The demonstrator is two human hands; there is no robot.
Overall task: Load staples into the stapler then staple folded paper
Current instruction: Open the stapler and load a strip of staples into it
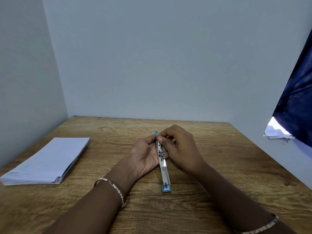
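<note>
A blue and silver stapler (165, 173) lies opened out flat on the wooden table (219, 166), its long metal channel pointing away from me and one blue end toward me. My left hand (145, 156) cups the stapler's middle from the left, thumb and fingers against the metal. My right hand (180, 146) is over the far part of the channel, thumb and forefinger pinched together at the metal rail. Whether staples sit between those fingertips is too small to tell. A stack of folded white paper (45, 161) rests on the table at the left.
Pale walls close off the table at the back and left. A dark blue cloth (297, 98) hangs at the right, with loose white papers (276, 132) under it beyond the table's right edge. Bangles circle both wrists.
</note>
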